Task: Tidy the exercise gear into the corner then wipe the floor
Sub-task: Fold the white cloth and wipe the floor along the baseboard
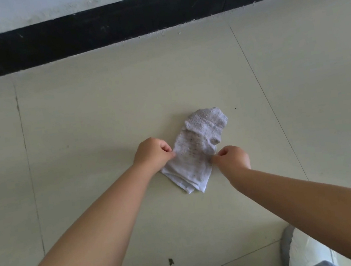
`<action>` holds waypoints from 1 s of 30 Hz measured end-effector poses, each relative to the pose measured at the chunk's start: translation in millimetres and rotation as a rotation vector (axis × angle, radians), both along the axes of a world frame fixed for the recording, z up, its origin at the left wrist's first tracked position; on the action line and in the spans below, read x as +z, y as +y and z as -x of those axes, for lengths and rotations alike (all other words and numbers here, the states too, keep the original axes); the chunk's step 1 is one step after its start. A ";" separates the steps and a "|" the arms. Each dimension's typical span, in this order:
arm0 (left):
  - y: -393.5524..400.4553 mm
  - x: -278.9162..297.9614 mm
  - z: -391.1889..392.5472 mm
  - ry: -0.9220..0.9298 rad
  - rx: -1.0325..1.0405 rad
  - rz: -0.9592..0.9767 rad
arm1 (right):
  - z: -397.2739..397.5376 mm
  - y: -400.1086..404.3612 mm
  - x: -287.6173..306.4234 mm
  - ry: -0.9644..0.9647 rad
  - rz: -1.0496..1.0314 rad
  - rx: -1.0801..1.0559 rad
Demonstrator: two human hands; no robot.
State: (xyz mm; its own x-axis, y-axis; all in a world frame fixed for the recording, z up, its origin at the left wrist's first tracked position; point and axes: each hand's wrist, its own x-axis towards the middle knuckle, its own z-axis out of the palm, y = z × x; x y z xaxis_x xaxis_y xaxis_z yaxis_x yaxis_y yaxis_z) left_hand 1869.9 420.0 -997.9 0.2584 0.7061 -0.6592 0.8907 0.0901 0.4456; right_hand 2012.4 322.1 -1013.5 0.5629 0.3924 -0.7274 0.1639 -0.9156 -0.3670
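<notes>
A white woven cloth (197,150) lies folded on the pale tiled floor (100,121), with a dirty brownish patch across its middle. My left hand (152,153) pinches the cloth's left edge between thumb and curled fingers. My right hand (233,157) pinches its right edge, fingers curled. Both forearms reach in from the bottom of the view. No exercise gear is in sight.
A black skirting band (108,26) runs along the foot of the white wall at the top. A white shoe (306,252) shows at the bottom right corner. A small dark speck (171,261) lies on the tile near the bottom.
</notes>
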 end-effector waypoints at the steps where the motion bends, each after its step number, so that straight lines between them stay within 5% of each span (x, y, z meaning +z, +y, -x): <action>1: 0.0 0.7 1.0 -0.003 0.008 -0.003 | -1.6 -0.9 0.7 -0.011 -0.008 0.018; 8: -4.9 4.4 5.0 0.027 0.012 0.022 | 16.3 6.2 -0.7 -0.120 0.079 0.175; 15: -6.3 8.0 10.6 0.007 0.010 0.013 | 18.6 10.4 10.7 0.008 0.020 -0.039; 19: 7.7 15.7 14.6 -0.098 0.038 -0.074 | 1.8 14.9 49.4 0.145 -0.177 -0.114; 25: 27.4 55.0 11.8 -0.461 0.266 -0.240 | -16.8 49.7 109.6 0.129 -0.410 -0.051; 30: 36.3 94.2 10.9 -0.567 0.382 -0.332 | -22.9 75.0 141.5 0.142 -0.491 -0.032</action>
